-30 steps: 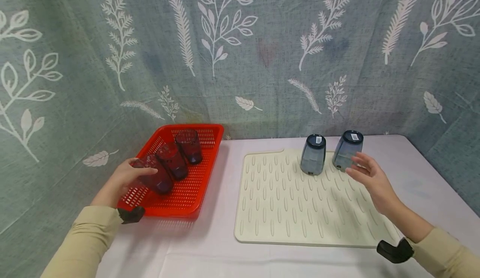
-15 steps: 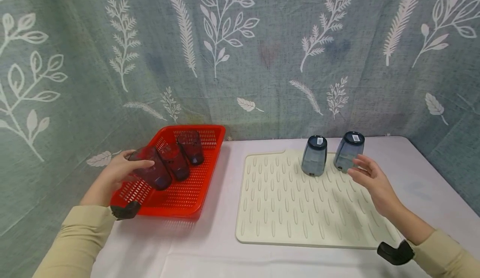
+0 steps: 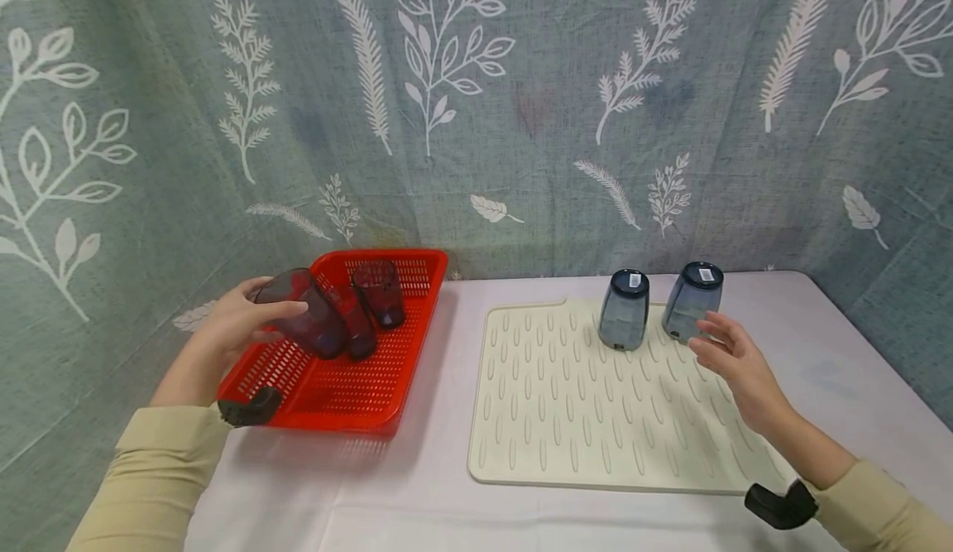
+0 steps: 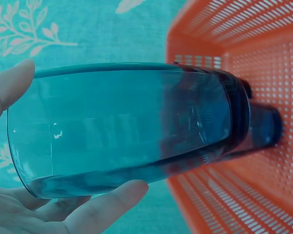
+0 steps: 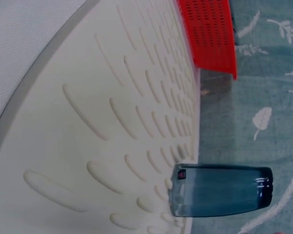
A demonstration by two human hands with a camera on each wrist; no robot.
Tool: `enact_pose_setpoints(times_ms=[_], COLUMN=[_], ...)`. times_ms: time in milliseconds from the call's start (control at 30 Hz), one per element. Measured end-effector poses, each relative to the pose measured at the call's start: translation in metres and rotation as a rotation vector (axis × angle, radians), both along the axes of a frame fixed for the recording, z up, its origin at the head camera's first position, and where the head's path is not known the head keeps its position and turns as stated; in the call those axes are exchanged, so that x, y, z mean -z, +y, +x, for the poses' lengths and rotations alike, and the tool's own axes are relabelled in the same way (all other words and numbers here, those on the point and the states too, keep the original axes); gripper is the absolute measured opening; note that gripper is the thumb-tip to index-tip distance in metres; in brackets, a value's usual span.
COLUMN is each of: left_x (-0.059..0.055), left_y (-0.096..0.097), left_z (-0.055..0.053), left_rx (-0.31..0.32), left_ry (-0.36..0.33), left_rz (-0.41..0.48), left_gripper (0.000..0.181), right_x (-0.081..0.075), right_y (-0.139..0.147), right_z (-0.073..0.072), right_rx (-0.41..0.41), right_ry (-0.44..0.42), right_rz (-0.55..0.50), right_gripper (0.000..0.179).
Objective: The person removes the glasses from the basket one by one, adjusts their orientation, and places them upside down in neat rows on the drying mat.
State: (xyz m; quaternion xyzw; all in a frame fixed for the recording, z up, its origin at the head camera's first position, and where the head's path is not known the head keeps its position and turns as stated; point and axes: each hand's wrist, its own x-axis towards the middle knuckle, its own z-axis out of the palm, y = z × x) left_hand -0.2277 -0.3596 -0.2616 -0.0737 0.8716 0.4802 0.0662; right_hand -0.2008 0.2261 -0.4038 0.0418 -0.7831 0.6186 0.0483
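My left hand (image 3: 232, 320) grips a dark blue, see-through glass tumbler (image 3: 304, 314) near its rim. In the left wrist view, thumb and fingers lie on opposite sides of the tumbler (image 4: 122, 126). It tilts, base toward the red plastic basket (image 3: 350, 403), over the basket's left side. Two more tumblers lean inside, one (image 3: 380, 291) at the back and one (image 3: 356, 328) partly hidden behind the held one. My right hand (image 3: 737, 366), fingers loosely bent and holding nothing, is beside an upside-down tumbler (image 3: 692, 304). Another upside-down tumbler (image 3: 623, 312) stands to its left.
Both upside-down tumblers stand at the back of a cream drying mat (image 3: 558, 420) with raised ridges. A white cloth (image 3: 402, 486) covers the table. Behind it hangs a grey-green curtain (image 3: 543, 188) with white leaf prints, also closing in the left and right sides.
My left hand has raised the tumbler from its leaning place in the basket, tipping it further toward level. The right hand has stayed almost still by the mat's tumblers.
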Motion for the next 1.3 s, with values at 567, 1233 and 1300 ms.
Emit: enact_pose_setpoints(times_ms=[567, 1233, 1300], left_x=[-0.008, -0.003, -0.001], left_y=[0.026, 0.063, 0.067], left_z=[-0.003, -0.004, -0.004], left_rx=[0.005, 0.026, 0.021], left_ry=[0.06, 0.126, 0.125], left_rz=[0.102, 0.445, 0.494], left_gripper=[0.094, 0.087, 0.085], right_x=[-0.003, -0.002, -0.002], right_y=[-0.025, -0.043, -0.046], right_z=[-0.001, -0.007, -0.007], right_rx=[0.026, 0.057, 0.061], right_ry=[-0.045, -0.115, -0.124], right_rz=[-0.19, -0.314, -0.329], right_gripper=[0.069, 0.069, 0.069])
